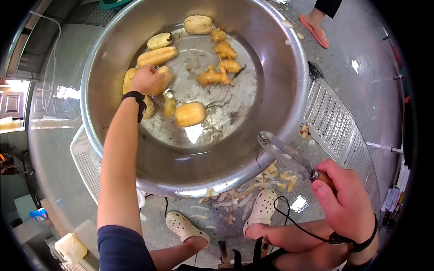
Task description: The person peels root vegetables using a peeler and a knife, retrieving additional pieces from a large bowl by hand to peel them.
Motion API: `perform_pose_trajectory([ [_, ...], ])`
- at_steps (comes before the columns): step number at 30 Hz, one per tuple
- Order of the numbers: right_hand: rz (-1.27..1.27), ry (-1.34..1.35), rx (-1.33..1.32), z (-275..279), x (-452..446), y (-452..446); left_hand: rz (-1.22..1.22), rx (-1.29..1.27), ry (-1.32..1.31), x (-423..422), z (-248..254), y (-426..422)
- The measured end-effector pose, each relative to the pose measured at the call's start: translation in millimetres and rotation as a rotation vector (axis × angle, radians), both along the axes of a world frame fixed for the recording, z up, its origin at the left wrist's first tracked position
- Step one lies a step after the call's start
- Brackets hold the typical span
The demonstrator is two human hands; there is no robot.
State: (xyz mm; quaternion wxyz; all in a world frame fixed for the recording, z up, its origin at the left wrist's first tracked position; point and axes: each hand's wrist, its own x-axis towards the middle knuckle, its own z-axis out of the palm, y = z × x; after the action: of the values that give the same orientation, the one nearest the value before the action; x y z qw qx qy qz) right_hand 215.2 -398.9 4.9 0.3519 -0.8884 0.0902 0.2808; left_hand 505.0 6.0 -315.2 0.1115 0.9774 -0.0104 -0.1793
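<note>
Inside a large metal basin [289, 90], my left hand [147, 80] is closed on a peeled lotus root piece [164, 79] near the left wall. Other pale lotus root pieces surround it: a long one [157, 56] just above, and a thick one [190, 114] to the lower right. Several knobs of ginger [213, 77] lie in the shallow water on the right. My right hand [340, 195], outside the basin, grips the wooden handle of a peeling knife [287, 153]. Its blade points up and left, over the basin's lower right rim.
Peel scraps [239, 197] litter the wet floor by my feet. A white plastic basket [86, 162] stands against the basin's left side. On the right runs a perforated metal drain cover [334, 122]. Another person's sandalled foot [315, 29] is at the upper right.
</note>
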Motion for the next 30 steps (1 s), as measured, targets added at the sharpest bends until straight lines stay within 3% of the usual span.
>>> perform_pose_trajectory([
  [2,0.020,0.002,-0.037,-2,3,0,0.064,-0.087,0.203,20,26,6],
  [6,0.019,0.005,-0.069,-8,6,1,-0.194,0.177,-0.470,48,-46,34],
  [9,0.050,-0.032,-0.089,-18,5,-5,-0.250,0.236,-0.477,56,-64,25],
  [12,0.057,0.055,-0.079,-19,8,-9,-0.158,0.408,-0.201,37,1,-24],
  [16,0.050,0.098,-0.095,-17,11,-11,-0.174,0.050,-0.212,55,-13,-16],
  [17,0.049,0.096,-0.098,-17,10,-12,-0.120,-0.115,-0.053,60,-10,-12],
  [21,0.031,0.088,-0.095,-15,7,-15,-0.066,-0.221,-0.034,48,-10,-1],
  [24,0.042,0.085,-0.081,-14,4,-14,0.030,-0.070,0.095,29,-30,-2],
  [25,0.046,0.063,-0.084,-15,3,-15,-0.001,-0.128,0.115,27,-31,-3],
  [30,0.052,0.092,-0.070,-11,3,-15,-0.023,0.058,-0.069,-6,-1,-36],
])
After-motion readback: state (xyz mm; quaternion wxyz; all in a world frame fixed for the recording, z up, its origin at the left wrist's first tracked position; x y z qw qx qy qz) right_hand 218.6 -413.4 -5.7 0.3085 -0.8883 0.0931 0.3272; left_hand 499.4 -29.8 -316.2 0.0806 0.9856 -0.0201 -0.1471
